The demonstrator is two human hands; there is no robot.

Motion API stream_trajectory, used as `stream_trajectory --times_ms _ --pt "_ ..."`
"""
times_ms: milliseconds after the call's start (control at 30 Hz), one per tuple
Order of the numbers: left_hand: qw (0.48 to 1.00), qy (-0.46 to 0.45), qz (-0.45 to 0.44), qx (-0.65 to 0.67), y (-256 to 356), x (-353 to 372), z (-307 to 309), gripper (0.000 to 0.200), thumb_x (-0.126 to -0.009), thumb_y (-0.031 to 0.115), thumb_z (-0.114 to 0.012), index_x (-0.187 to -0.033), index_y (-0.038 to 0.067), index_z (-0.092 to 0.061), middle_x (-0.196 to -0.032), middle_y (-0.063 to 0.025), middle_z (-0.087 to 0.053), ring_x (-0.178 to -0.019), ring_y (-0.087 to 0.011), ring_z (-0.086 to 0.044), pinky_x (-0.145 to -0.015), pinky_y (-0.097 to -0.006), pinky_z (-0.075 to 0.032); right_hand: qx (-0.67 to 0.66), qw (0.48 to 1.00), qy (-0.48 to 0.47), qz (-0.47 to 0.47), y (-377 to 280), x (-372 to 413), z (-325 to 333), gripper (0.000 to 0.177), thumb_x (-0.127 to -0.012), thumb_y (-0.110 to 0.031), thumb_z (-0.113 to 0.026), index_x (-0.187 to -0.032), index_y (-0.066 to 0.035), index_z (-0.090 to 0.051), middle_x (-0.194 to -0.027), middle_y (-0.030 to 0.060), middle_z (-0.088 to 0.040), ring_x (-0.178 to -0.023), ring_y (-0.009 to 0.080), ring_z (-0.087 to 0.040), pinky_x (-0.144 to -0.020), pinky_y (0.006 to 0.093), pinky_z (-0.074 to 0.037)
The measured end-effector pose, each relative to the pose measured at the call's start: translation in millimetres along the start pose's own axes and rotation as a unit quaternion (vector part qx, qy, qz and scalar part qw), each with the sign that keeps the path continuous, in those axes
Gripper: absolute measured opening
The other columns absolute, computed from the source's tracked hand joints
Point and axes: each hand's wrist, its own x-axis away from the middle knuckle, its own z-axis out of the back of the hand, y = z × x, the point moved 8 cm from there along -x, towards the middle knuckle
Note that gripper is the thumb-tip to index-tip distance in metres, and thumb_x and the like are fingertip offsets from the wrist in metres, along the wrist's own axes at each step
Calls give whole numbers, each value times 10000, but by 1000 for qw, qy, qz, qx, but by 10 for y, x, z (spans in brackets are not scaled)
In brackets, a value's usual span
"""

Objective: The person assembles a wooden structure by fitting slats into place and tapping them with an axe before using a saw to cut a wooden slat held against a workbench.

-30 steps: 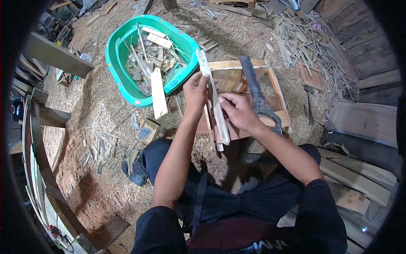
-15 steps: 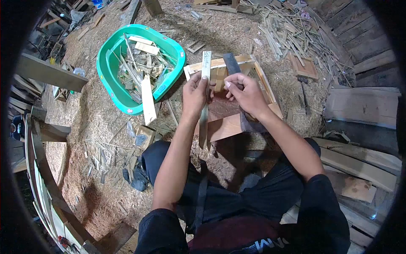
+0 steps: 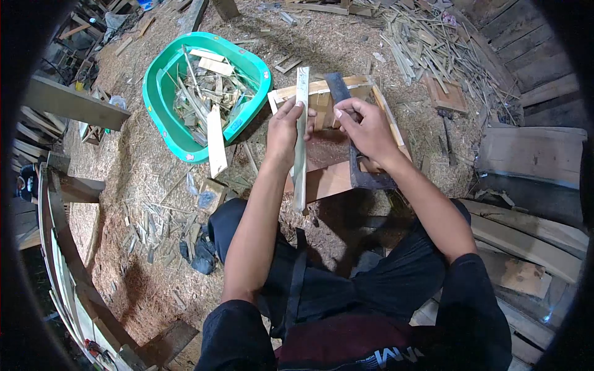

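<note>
My left hand (image 3: pixel 286 130) is closed around a long narrow wooden strip (image 3: pixel 301 161), held lengthwise with faint marks near its far end. My right hand (image 3: pixel 369 130) has its fingers curled and thumb pressed in, over a dark flat bar (image 3: pixel 338 88). Whether those fingers grip the bar or something small is hidden. The bar runs across a wooden box-like frame (image 3: pixel 331 181) between my knees, with pale rims and a reddish-brown front panel. Near my right wrist, the bar meets a dark piece (image 3: pixel 376 180) at the near corner.
To the left stands a green plastic tub (image 3: pixel 154 117) of wood scraps, with a pale board (image 3: pixel 216 145) leaning out. Offcuts (image 3: pixel 427 46) are heaped at the back right. Planks (image 3: pixel 526 238) lie at my right. Sawdust and chips cover the floor (image 3: pixel 117 204).
My right hand has shifted slightly right and down, its fingers now lying over the dark bar. The strip in my left hand has turned, showing more of its pale face.
</note>
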Motion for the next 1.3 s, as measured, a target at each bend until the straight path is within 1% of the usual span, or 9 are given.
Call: stream_trajectory --times_ms 267,333,400,567,667,833,967,1100,1300 --pt "987 64 -57 135 196 -78 339 242 -1000 187 -448 -1194 61 -518 -836 -42 -583 -607 -120 -525 -505 -241 -420 -103 956 -258 -98 -223 344 -575 236 -929 -214 -652 -1005 7 -685 -817 28 -682 -719 75 -621 -663 249 -510" --pt "981 76 -63 166 198 -101 413 226 -1005 234 -450 -1163 87 -514 -833 -41 -575 -610 -127 -526 -505 -250 -421 -145 930 -287 -176 -171 500 -720 250 -908 -213 -674 -992 22 -676 -832 58 -687 -677 89 -627 -590 250 -527" --pt "972 109 -67 199 173 -102 492 230 -1006 268 -452 -1152 105 -518 -835 -38 -571 -611 -129 -526 -507 -249 -420 -142 939 -288 -122 -178 544 -815 260 -906 -182 -675 -1038 41 -649 -815 52 -672 -675 97 -627 -590 251 -545" --pt "951 85 -117 275 231 -123 630 380 -1022 373 -389 -1328 154 -445 -827 -41 -522 -617 -140 -488 -534 -286 -417 -233 902 -299 -206 -75 608 -899 240 -909 -78 -643 -1104 58 -610 -873 85 -667 -702 111 -629 -612 264 -573" --pt "935 64 -118 328 267 -166 656 379 -1016 392 -403 -1093 41 -522 -801 -69 -511 -653 -167 -480 -545 -289 -420 -249 898 -296 -209 -24 577 -906 229 -952 -99 -584 -1119 57 -599 -926 87 -659 -736 114 -637 -627 266 -575" --pt "969 93 -122 193 329 -55 616 296 -945 193 -606 -1179 21 -548 -841 -25 -552 -706 -141 -583 -638 -268 -523 -202 913 -321 -150 -19 497 -942 299 -998 -202 -534 -1160 42 -592 -947 73 -654 -748 116 -654 -625 257 -546" --pt "986 117 -80 89 180 -3 599 307 -901 137 -666 -1151 -26 -593 -901 -47 -641 -746 -128 -637 -639 -246 -516 -244 917 -257 -182 -169 469 -847 271 -981 -205 -573 -1101 33 -620 -862 39 -654 -722 98 -630 -615 251 -533" --pt "964 213 -152 -48 226 59 569 413 -828 173 -765 -1122 -84 -630 -834 -62 -689 -656 -65 -589 -556 -227 -461 -216 935 -229 -162 -37 425 -925 248 -939 -164 -624 -1078 41 -626 -781 27 -636 -642 92 -602 -584 262 -521" --pt "912 230 -161 -301 237 38 637 343 -879 268 -678 -1002 -51 -703 -638 -63 -657 -573 -109 -585 -569 -273 -468 -200 933 -217 -208 164 401 -927 200 -939 -104 -618 -1062 54 -606 -784 30 -622 -634 89 -590 -558 249 -509"
